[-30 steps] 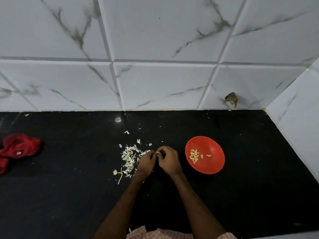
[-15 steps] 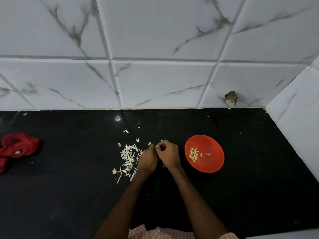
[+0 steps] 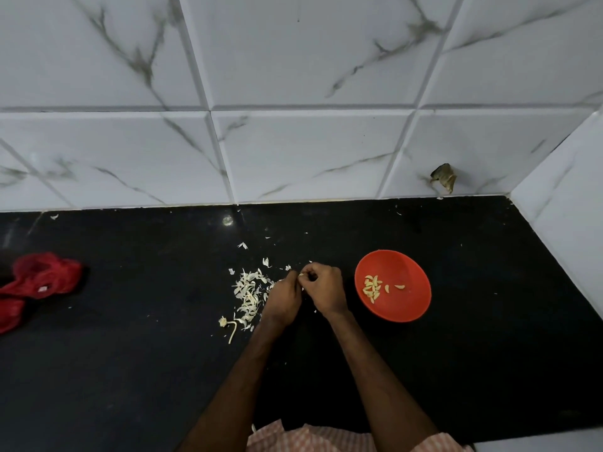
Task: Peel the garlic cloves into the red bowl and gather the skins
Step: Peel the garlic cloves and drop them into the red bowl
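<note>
My left hand (image 3: pixel 284 296) and my right hand (image 3: pixel 324 288) meet fingertip to fingertip over the black counter, both pinching a small whitish garlic clove (image 3: pixel 301 274) that is mostly hidden by the fingers. To their left lies a loose heap of white garlic skins (image 3: pixel 249 293), with a bare stem and root piece (image 3: pixel 227 325) at its lower edge. The red bowl (image 3: pixel 408 308) stands just right of my right hand and holds several peeled cloves (image 3: pixel 372 288).
The black counter (image 3: pixel 130 370) runs back to a white marbled tile wall, with a side wall at the right. A crumpled red cloth (image 3: pixel 39 280) lies at the far left. Stray skin flakes (image 3: pixel 242 245) dot the counter behind the heap.
Both hands have stayed together at the same spot, with only small finger movements on the clove. The bowl and the heap of skins have not moved.
</note>
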`<state>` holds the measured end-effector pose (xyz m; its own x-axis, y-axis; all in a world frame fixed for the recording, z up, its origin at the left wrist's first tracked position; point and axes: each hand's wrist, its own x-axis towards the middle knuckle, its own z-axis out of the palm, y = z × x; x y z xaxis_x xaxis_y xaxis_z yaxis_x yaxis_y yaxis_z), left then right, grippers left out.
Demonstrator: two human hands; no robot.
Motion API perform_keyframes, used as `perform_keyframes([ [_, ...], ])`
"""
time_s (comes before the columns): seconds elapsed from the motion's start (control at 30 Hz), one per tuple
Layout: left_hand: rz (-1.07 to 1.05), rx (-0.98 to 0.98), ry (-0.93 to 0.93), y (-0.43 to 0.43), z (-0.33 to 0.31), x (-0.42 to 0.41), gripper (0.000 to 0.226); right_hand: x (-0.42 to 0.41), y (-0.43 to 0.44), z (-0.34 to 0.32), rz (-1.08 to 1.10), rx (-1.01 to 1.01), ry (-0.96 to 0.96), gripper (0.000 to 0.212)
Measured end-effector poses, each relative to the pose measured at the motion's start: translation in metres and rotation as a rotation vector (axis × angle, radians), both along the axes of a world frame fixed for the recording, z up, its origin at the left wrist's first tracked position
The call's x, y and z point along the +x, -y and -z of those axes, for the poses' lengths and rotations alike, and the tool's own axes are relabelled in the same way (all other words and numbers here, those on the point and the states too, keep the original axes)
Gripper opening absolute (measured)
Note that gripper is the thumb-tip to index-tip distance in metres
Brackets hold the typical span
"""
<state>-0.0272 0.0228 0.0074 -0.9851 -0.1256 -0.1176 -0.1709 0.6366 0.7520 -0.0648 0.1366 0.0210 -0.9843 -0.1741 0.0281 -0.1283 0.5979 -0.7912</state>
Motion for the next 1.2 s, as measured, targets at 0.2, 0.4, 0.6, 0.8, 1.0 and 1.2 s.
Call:
perform_keyframes([
  [0.2, -0.001, 0.076, 0.031, 0.007, 0.001, -0.001, 0.026, -0.001, -0.005, 0.005, -0.013, -0.102, 0.056, 0.004],
  [0.4, -0.041, 0.256, -0.010, 0.011, -0.001, -0.006, 0.027, -0.004, -0.013, -0.003, 0.037, -0.429, 0.288, 0.007],
  [0.6, -0.065, 0.378, -0.077, 0.011, -0.008, -0.007, 0.014, -0.005, -0.013, -0.003, 0.038, -0.448, 0.330, 0.008],
  [0.8, -0.067, 0.540, -0.045, 0.012, -0.009, -0.008, 0.020, -0.007, -0.013, -0.007, 0.055, -0.426, 0.371, 0.008],
  [1.0, -0.187, 0.717, 0.048, 0.007, -0.014, -0.008, 0.025, -0.005, -0.009, -0.010, -0.004, -0.278, 0.311, 0.003],
  [1.2, -0.248, 0.820, 0.117, 0.004, -0.024, -0.007, 0.023, -0.005, -0.011, -0.007, -0.048, -0.097, 0.250, 0.009],
])
